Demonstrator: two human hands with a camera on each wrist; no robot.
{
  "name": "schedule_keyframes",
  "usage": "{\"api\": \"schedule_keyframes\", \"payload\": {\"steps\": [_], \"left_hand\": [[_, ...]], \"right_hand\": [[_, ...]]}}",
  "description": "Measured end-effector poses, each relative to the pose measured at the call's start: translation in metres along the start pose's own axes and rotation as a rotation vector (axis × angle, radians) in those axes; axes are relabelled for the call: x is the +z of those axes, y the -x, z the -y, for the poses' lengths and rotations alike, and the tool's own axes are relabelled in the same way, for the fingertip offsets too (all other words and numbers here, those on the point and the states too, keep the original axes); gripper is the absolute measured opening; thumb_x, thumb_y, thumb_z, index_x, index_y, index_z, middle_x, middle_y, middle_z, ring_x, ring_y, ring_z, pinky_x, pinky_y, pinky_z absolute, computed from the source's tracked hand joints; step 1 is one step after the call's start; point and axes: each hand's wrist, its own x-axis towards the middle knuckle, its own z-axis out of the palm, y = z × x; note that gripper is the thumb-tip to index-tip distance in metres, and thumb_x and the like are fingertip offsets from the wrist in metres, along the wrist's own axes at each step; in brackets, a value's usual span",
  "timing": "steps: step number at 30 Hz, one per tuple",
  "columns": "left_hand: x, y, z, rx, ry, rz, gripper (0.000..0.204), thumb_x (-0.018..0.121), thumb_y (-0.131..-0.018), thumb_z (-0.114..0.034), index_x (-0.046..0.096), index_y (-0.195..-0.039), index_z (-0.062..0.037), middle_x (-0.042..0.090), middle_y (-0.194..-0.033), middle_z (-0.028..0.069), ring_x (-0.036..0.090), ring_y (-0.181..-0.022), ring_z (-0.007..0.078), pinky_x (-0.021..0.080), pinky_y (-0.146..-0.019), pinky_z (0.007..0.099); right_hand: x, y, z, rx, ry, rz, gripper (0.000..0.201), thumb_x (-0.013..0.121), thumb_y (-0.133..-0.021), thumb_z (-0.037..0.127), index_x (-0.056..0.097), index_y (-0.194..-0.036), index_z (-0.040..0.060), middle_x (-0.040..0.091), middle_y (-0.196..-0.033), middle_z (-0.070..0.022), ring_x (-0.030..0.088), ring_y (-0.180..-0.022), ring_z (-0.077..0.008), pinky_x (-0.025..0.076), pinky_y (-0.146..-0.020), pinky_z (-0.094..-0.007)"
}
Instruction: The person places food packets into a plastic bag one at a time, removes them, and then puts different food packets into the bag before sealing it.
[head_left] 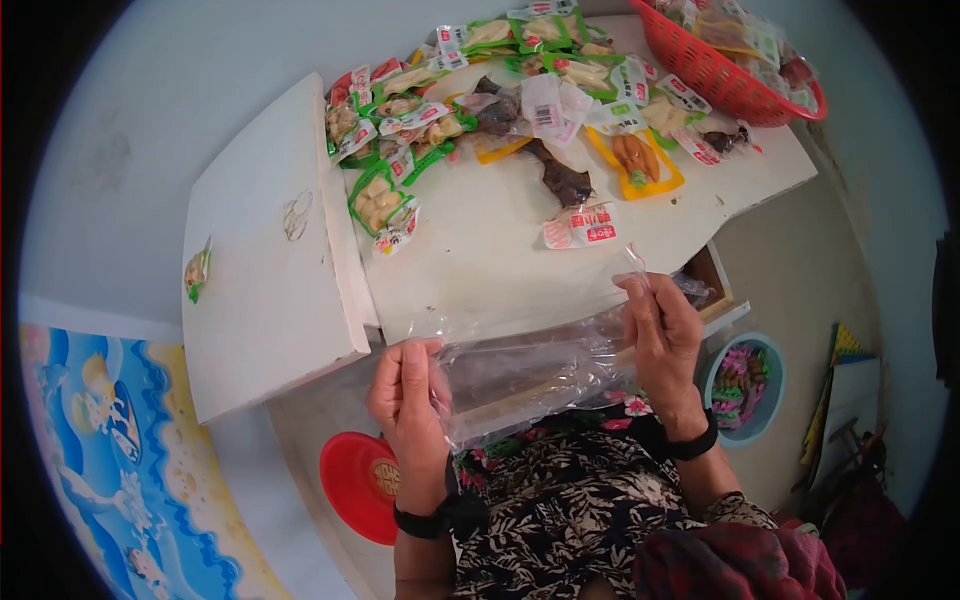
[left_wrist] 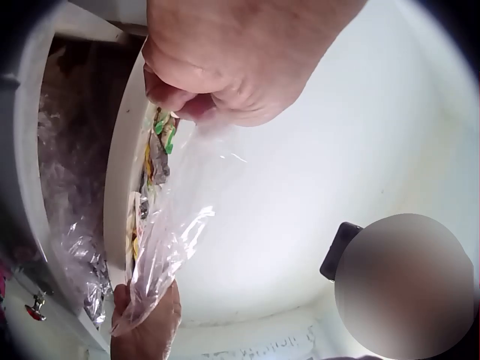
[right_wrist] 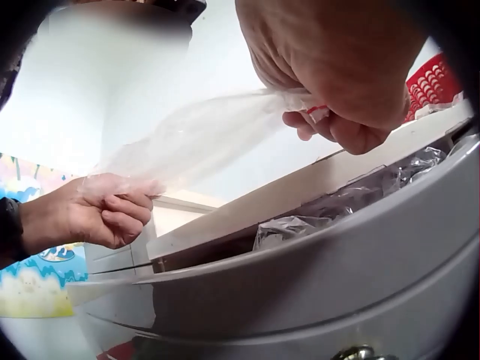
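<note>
Clear plastic bag point(head_left: 530, 375) is held stretched above the table edge point(head_left: 560, 310) — pinched by the left hand point(head_left: 410, 395) and right hand point(head_left: 662, 335) — and, judging by the thin film, could be torn or dropped if pulled harder.

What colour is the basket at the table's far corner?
Red, a mesh-sided basket holding snack packets; the head view shows it best.

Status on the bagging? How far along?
Early. Done: small sealed snack packets lie spread over the white table, some remaining in the red plastic basket. In hand: left hand and right hand pinch the ends of a clear plastic bag, apparently empty. Left: every packet is unbagged.
</note>
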Motion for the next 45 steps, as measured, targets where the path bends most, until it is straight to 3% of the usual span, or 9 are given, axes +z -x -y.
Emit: {"api": "schedule_keyframes", "payload": {"steps": [8, 13, 17, 21, 24, 30, 33, 37, 45], "left_hand": [[0.000, -0.006, 0.005, -0.050, 0.152, 0.002, 0.018, 0.058, -0.112, -0.016, 0.071, -0.112, -0.0030, 0.037, -0.068, -0.0112, 0.029, -0.059, -0.0003, 0.022, -0.053, 0.0219], [-0.001, -0.007, 0.006, 0.037, -0.019, -0.016, 0.017, 0.059, -0.111, -0.016, 0.070, -0.113, -0.0029, 0.042, -0.069, -0.0100, 0.033, -0.060, 0.0006, 0.025, -0.055, 0.0220], [-0.005, -0.002, -0.003, 0.098, -0.131, -0.011, 0.012, 0.063, -0.107, -0.011, 0.070, -0.111, -0.0022, 0.055, -0.078, -0.0034, 0.046, -0.069, 0.0057, 0.036, -0.063, 0.0227], [-0.007, 0.007, -0.025, 0.517, -0.520, 0.202, 0.014, 0.066, -0.095, 0.006, 0.071, -0.105, -0.0004, 0.065, -0.098, 0.0116, 0.058, -0.087, 0.0173, 0.049, -0.079, 0.0282], [-0.009, 0.003, -0.034, 0.840, -0.661, 0.107, 0.016, 0.064, -0.091, 0.009, 0.070, -0.102, -0.0012, 0.070, -0.107, 0.0150, 0.062, -0.091, 0.0216, 0.053, -0.085, 0.0311], [-0.020, -0.009, -0.029, 1.114, -0.626, -0.158, 0.028, 0.067, -0.078, 0.015, 0.073, -0.091, -0.0090, 0.075, -0.115, 0.0111, 0.065, -0.103, 0.0294, 0.054, -0.078, 0.0319], [-0.009, -0.014, -0.025, 1.121, -0.885, -0.149, 0.023, 0.065, -0.081, 0.013, 0.071, -0.085, -0.0088, 0.075, -0.122, 0.0132, 0.064, -0.118, 0.0321, 0.056, -0.084, 0.0338], [-0.003, -0.004, -0.021, 0.858, -1.031, 0.166, 0.027, 0.056, -0.081, 0.017, 0.067, -0.091, -0.0053, 0.072, -0.132, 0.0174, 0.062, -0.130, 0.0378, 0.056, -0.100, 0.0407], [0.026, -0.012, -0.027, 0.808, -0.749, 0.251, 0.035, 0.062, -0.095, 0.006, 0.068, -0.128, -0.0001, 0.072, -0.118, 0.0179, 0.068, -0.107, 0.0366, 0.056, -0.091, 0.0463]], "right_hand": [[-0.009, -0.005, -0.004, -0.021, 0.080, -0.091, 0.018, 0.076, -0.103, 0.015, 0.067, -0.094, 0.0019, 0.056, -0.076, 0.0054, 0.048, -0.070, -0.0017, 0.038, -0.061, -0.0213], [-0.019, -0.013, 0.006, 0.208, -0.206, -0.054, 0.017, 0.078, -0.101, 0.015, 0.068, -0.094, 0.0033, 0.058, -0.079, 0.0049, 0.047, -0.070, -0.0024, 0.037, -0.063, -0.0212], [-0.034, -0.021, 0.015, 0.101, -0.043, 0.060, 0.008, 0.078, -0.097, 0.005, 0.071, -0.097, 0.0017, 0.065, -0.089, 0.0010, 0.056, -0.078, -0.0045, 0.042, -0.070, -0.0212], [-0.059, -0.023, 0.022, -0.041, -0.020, 0.187, 0.011, 0.071, -0.091, -0.009, 0.072, -0.099, -0.0010, 0.071, -0.099, -0.0048, 0.065, -0.091, -0.0091, 0.050, -0.078, -0.0241], [-0.060, -0.026, 0.033, -0.230, -0.131, 0.223, 0.023, 0.062, -0.084, -0.020, 0.069, -0.094, -0.0008, 0.076, -0.104, -0.0113, 0.071, -0.094, -0.0181, 0.055, -0.080, -0.0297], [-0.051, -0.033, 0.033, -0.668, 0.110, 0.136, 0.019, 0.066, -0.083, -0.018, 0.062, -0.084, 0.0003, 0.078, -0.107, -0.0186, 0.076, -0.096, -0.0304, 0.061, -0.084, -0.0368], [-0.042, -0.036, 0.022, -0.776, 0.312, 0.103, 0.018, 0.068, -0.082, -0.015, 0.059, -0.082, 0.0001, 0.078, -0.110, -0.0183, 0.075, -0.110, -0.0374, 0.062, -0.093, -0.0425], [-0.045, -0.036, -0.005, -0.689, 0.534, 0.228, 0.019, 0.068, -0.076, -0.015, 0.057, -0.082, -0.0008, 0.076, -0.114, -0.0120, 0.069, -0.123, -0.0383, 0.059, -0.099, -0.0417], [-0.040, -0.044, 0.004, -0.590, 0.621, 0.244, 0.015, 0.063, -0.081, -0.007, 0.069, -0.092, 0.0019, 0.077, -0.112, -0.0107, 0.068, -0.103, -0.0363, 0.055, -0.091, -0.0447]]}}
